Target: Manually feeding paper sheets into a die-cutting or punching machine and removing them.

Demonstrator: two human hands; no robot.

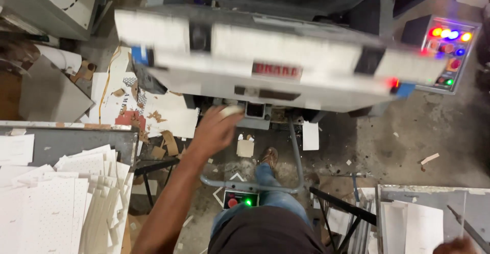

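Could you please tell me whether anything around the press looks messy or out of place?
Yes: cardboard scraps lie strewn over the floor under the machine, beside the left hand.

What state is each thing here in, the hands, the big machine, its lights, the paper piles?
Left hand: raised under the machine, grip closed on a pale scrap.
Right hand: barely in frame, grip unclear.
Machine platen: blurred.
Control panel: lamps lit.
Foot switch box: green lamp lit.
White sheets: stacked, fanned unevenly.
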